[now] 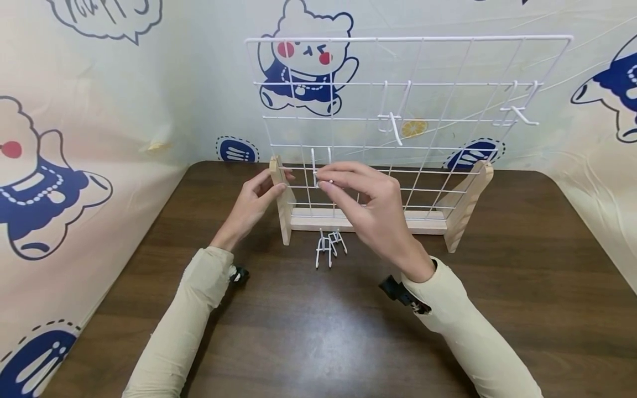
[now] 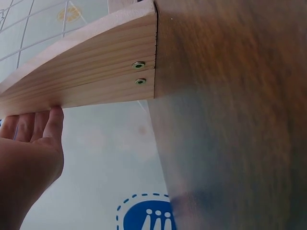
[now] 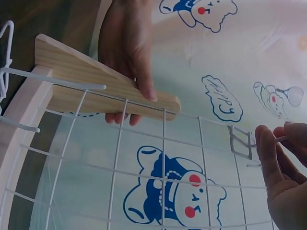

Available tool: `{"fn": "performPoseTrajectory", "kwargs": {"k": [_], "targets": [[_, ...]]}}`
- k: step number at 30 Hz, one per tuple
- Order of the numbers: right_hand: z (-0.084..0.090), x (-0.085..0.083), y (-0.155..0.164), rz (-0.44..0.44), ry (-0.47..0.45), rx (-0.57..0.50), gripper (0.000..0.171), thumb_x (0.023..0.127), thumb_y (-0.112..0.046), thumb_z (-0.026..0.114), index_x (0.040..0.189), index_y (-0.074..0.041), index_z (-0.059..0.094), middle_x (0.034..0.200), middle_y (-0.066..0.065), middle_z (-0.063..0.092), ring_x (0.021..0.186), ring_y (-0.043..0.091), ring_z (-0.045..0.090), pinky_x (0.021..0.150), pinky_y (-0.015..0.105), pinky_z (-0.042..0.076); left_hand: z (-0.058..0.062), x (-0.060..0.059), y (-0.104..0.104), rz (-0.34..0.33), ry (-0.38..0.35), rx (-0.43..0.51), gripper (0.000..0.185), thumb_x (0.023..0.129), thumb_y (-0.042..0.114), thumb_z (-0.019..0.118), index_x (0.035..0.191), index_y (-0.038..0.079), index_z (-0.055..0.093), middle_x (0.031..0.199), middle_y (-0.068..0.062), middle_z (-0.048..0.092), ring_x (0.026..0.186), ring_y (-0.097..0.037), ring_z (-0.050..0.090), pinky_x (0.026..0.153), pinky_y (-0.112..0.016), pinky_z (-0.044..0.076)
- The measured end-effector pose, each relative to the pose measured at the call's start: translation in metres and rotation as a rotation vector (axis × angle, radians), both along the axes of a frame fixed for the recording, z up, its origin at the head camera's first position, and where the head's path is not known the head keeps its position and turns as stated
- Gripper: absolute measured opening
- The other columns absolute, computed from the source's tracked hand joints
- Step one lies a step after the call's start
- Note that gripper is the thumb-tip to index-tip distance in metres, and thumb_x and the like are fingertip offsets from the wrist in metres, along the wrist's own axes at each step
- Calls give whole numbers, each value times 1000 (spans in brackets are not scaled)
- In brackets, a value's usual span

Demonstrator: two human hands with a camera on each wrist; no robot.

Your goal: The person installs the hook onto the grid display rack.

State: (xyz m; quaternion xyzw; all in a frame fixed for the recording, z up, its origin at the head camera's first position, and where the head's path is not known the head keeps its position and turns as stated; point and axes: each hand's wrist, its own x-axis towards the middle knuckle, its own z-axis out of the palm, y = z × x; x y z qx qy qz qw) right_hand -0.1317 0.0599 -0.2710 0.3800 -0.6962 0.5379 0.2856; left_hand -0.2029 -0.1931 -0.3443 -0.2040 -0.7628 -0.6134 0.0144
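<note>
A white wire grid [image 1: 408,38] leans back in a pale wooden stand [image 1: 368,221]. My left hand [image 1: 256,199] grips the stand's left side panel [image 2: 105,62], thumb on one face and fingers round the back edge. With thumb and fingertips, my right hand [image 1: 373,204] pinches a white wire hook [image 3: 241,143] by its prong. The hook's rectangular frame overlaps the grid wires in the right wrist view, at the grid's left part. Its prong is mostly hidden by the fingers.
On the dark wooden table [image 1: 318,342], in front of the stand, lie several loose white hooks [image 1: 324,249]. One hook [image 1: 394,124] hangs mid-grid and another [image 1: 517,110] near the right edge. A printed cloth [image 1: 189,83] stands behind and beside the table.
</note>
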Motion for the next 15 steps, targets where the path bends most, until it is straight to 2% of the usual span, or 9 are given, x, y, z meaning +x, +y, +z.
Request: {"fn": "performPoseTrajectory", "kwargs": {"k": [3, 9, 12, 15], "targets": [[3, -3, -3, -9, 8, -21, 13, 90, 2, 70, 101, 2, 77, 104, 9, 73, 94, 17, 68, 60, 20, 48, 0, 0, 0, -10, -1, 7, 38, 103, 15, 55, 137, -1, 52, 133, -26, 56, 121, -24, 54, 106, -46, 41], [9, -9, -6, -36, 24, -46, 12, 90, 2, 69, 100, 4, 76, 103, 10, 73, 92, 17, 68, 70, 23, 54, -1, -1, 0, -15, -5, 8, 41, 103, 15, 55, 139, -3, 50, 131, -21, 59, 121, -26, 54, 104, -44, 43], [11, -12, -8, -55, 40, -62, 13, 91, 1, 70, 101, 3, 76, 103, 9, 73, 86, 15, 67, 65, 21, 51, -2, -2, -1, -10, 0, 6, 40, 103, 16, 56, 139, -1, 51, 129, -18, 61, 123, -29, 54, 104, -46, 42], [15, -15, -11, -61, 60, -93, 13, 91, 1, 70, 101, 2, 77, 103, 9, 73, 84, 16, 66, 64, 20, 48, -1, -2, -2, -6, 3, 5, 40, 103, 16, 56, 139, -1, 51, 131, -20, 60, 124, -32, 53, 105, -49, 41]]}}
